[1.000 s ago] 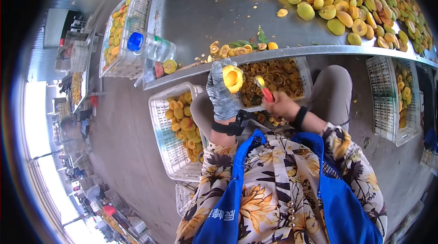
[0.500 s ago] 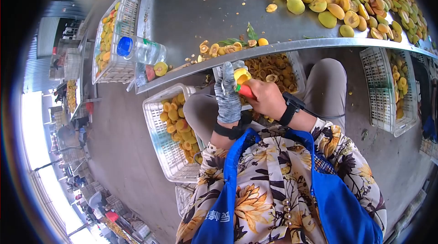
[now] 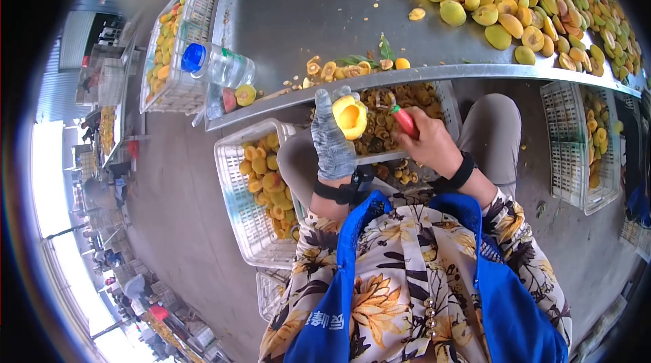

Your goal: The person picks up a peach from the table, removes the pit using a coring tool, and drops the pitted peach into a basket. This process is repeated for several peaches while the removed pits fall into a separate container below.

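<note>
My left hand (image 3: pixel 331 142), in a grey knitted glove, grips a yellow peach half (image 3: pixel 350 117); its hollowed cut side faces up. To the right, my right hand (image 3: pixel 434 144) is bare and closed around the red handle of a pitting knife (image 3: pixel 405 121) with a green collar. The knife's curved metal end looks as if it carries a small brown piece, and it is apart from the peach half. Beneath both hands stands a white crate (image 3: pixel 447 106) full of brownish pits and scraps.
A metal table (image 3: pixel 298 24) ahead carries many peach halves (image 3: pixel 522 17), scraps, a leaf and a water bottle (image 3: pixel 227 66) near its left corner. Crates of peaches stand at my left knee (image 3: pixel 234 193), far left (image 3: pixel 183 88) and right (image 3: pixel 566 153).
My right hand has drawn the pitting knife away to the right, out of the peach half. The left hand has turned the half so its hollow shows. The view has shifted slightly.
</note>
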